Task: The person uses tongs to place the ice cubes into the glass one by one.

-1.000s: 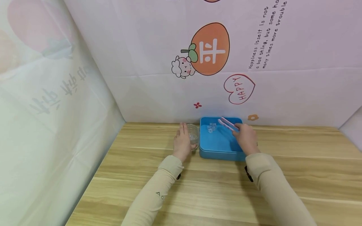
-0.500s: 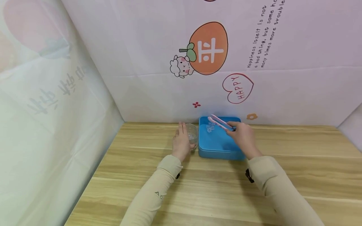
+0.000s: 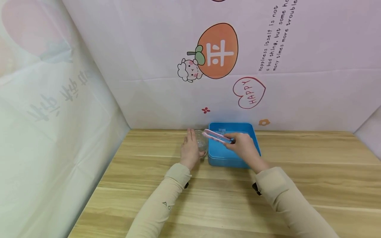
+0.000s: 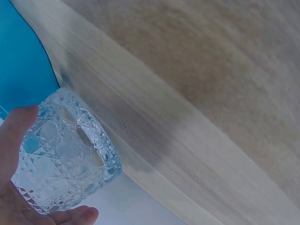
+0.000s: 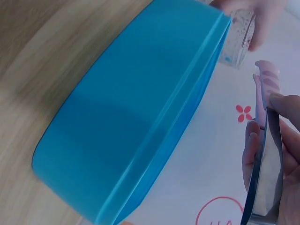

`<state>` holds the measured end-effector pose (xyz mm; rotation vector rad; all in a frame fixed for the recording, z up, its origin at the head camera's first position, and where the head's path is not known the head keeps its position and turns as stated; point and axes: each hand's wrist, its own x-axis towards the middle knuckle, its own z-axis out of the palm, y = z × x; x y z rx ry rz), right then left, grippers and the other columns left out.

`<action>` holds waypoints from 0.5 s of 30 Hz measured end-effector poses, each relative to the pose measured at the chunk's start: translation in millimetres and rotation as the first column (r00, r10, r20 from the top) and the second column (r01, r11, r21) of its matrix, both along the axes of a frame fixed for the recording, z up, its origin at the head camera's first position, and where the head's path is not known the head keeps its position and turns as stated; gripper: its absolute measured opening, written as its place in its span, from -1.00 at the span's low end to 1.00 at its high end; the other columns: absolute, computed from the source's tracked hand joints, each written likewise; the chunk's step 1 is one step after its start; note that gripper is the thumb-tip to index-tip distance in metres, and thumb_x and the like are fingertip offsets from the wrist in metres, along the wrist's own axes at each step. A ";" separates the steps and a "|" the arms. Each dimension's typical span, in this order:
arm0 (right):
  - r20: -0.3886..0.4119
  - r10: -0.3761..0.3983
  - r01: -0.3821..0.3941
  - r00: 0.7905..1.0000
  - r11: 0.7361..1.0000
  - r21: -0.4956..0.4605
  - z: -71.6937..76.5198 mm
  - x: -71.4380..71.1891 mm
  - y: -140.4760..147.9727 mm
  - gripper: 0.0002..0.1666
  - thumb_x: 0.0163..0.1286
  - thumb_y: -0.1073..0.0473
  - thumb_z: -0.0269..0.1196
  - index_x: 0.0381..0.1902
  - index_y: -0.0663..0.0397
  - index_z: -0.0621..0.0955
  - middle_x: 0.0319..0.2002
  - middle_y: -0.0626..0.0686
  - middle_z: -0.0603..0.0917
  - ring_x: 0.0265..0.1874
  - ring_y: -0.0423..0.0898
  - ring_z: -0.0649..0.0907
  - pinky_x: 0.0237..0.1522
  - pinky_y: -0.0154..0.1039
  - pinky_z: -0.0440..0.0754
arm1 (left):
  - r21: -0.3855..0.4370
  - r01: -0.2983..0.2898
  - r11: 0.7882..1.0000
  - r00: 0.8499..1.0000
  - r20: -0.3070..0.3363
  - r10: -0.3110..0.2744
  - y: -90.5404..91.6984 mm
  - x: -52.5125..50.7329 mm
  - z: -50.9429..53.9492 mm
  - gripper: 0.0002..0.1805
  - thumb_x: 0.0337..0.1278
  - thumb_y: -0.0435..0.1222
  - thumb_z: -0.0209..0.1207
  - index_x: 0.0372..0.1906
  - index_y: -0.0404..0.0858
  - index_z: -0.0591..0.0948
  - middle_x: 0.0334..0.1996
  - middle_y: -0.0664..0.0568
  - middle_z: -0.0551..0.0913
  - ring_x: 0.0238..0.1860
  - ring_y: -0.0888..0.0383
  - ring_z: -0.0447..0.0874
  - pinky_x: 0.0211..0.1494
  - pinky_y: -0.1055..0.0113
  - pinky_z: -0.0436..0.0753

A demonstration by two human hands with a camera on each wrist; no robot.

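My left hand (image 3: 190,150) holds a clear cut-glass cup (image 4: 70,154), thumb on one side and fingers on the other. The cup stands on the table just left of a blue box (image 3: 227,162). Between the thumb and fingers of my right hand (image 3: 245,147) is a pair of pink-tipped tongs (image 5: 269,89) with metal arms. The tong tips point left, above the box's left rim and close to the cup. Whether they pinch a piece is too small to tell. Small clear cubes (image 3: 222,130) lie in the box, partly hidden by the tongs.
A wooden table (image 3: 208,205) extends in front and to both sides. Right behind the box and cup rises a white printed sheet (image 3: 160,99). Another pale sheet (image 3: 74,132) hangs along the left table edge.
My right hand has carried the tongs leftward, from above the box to its left rim beside the cup. The left hand stays at the cup.
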<state>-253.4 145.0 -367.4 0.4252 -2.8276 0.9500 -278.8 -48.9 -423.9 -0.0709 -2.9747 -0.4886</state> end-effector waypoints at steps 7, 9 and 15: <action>0.027 0.032 -0.033 0.999 0.999 0.019 -4.0 2.1 -8.5 -0.61 0.23 0.27 0.31 0.02 0.25 0.65 -0.18 0.28 0.73 -0.53 -0.13 0.62 -0.57 -0.38 0.54 | 0.012 -0.004 1.000 1.000 0.017 0.004 -0.2 1.0 0.4 0.17 -0.12 -0.07 0.43 0.49 -0.37 -0.04 0.52 -0.19 -0.01 0.40 -0.15 0.29 0.34 0.05 0.46; 0.041 0.036 -0.037 0.999 0.999 0.029 -4.5 1.7 -9.7 -0.60 0.24 0.26 0.31 0.04 0.24 0.64 -0.16 0.29 0.72 -0.55 -0.14 0.59 -0.58 -0.39 0.49 | 0.009 -0.004 1.000 1.000 0.017 0.004 -0.4 1.1 0.6 0.17 -0.11 -0.06 0.43 0.49 -0.37 -0.04 0.52 -0.19 0.00 0.40 -0.14 0.29 0.34 0.05 0.46; 0.081 0.037 -0.042 0.996 0.998 0.057 -5.6 0.9 -11.6 -0.59 0.25 0.25 0.30 0.07 0.22 0.63 -0.16 0.29 0.72 -0.59 -0.16 0.56 -0.63 -0.41 0.43 | 0.015 -0.002 1.000 1.000 0.008 0.002 -1.3 0.7 0.5 0.16 -0.11 -0.07 0.43 0.49 -0.38 -0.02 0.51 -0.20 0.01 0.40 -0.15 0.29 0.33 0.04 0.47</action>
